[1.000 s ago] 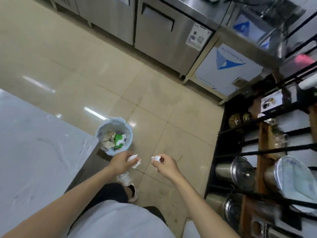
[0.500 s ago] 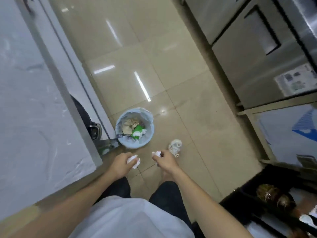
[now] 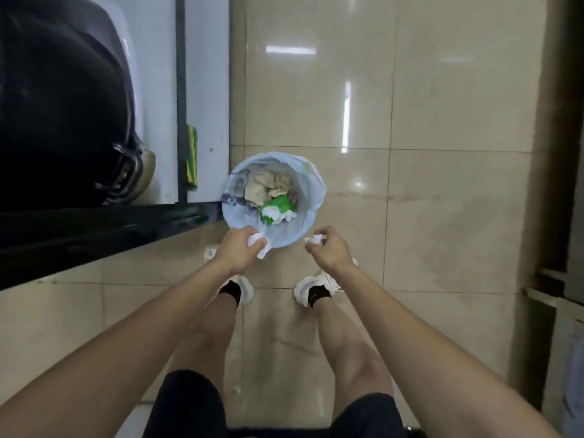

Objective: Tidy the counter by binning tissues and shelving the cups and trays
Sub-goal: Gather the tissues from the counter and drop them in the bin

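A small round bin (image 3: 311,191) lined with a pale blue bag stands on the tiled floor in front of my feet, holding crumpled paper and a green wrapper. My left hand (image 3: 235,251) is closed around a crumpled white tissue (image 3: 260,246) right at the bin's near rim. My right hand (image 3: 328,251) pinches a smaller white tissue (image 3: 313,240) just to the right of the bin's near edge, over the floor.
A dark counter edge and frame (image 3: 94,229) run along the left, with a black bag (image 3: 60,99) and a metal part beneath. My white shoes (image 3: 305,290) stand just behind the bin. A steel cabinet base (image 3: 556,184) lines the right side.
The view has tipped down and swung so the bin sits straight ahead and closer. Both hands have moved nearer the bin's rim, each still holding its tissue.
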